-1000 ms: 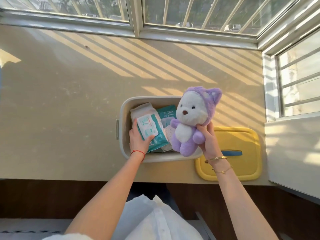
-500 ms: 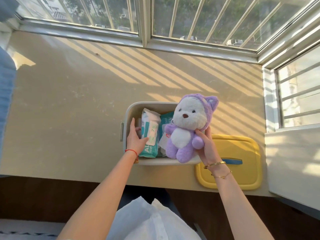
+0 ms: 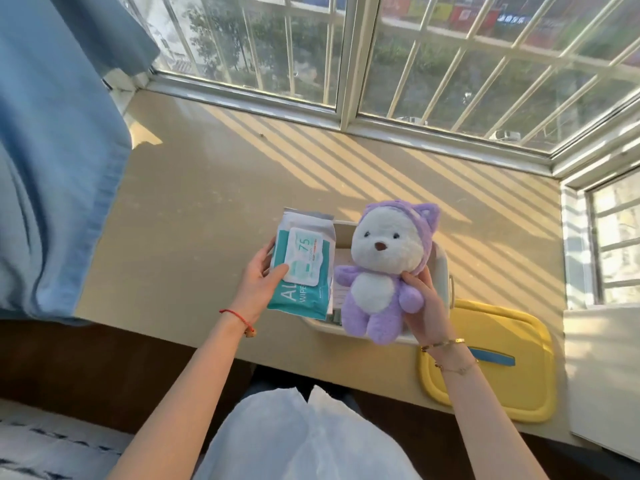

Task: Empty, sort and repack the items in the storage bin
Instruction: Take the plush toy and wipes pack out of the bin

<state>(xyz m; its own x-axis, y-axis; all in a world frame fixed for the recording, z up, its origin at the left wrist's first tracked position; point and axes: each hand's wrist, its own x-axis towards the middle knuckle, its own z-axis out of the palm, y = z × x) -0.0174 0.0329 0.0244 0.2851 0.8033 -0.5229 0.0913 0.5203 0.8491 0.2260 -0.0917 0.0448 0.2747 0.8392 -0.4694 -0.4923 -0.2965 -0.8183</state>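
A white storage bin (image 3: 443,271) sits on the beige window ledge, mostly hidden behind what I hold. My left hand (image 3: 259,283) grips a teal and white pack of wet wipes (image 3: 303,265), held up above the bin's left side. In my right hand (image 3: 425,306) is a purple and white plush bear (image 3: 384,268), upright and facing me over the bin. More packets lie inside the bin (image 3: 337,292), only partly visible between the pack and the bear.
The bin's yellow lid (image 3: 495,362) with a blue handle lies on the ledge to the right. A blue curtain (image 3: 59,161) hangs at the left. Barred windows run along the back and right, and a white cabinet (image 3: 602,375) stands at the far right.
My left hand has lifted the wipes pack out of the bin and up to the left. The bear has stayed in my right hand. The head view has tilted up toward the window.
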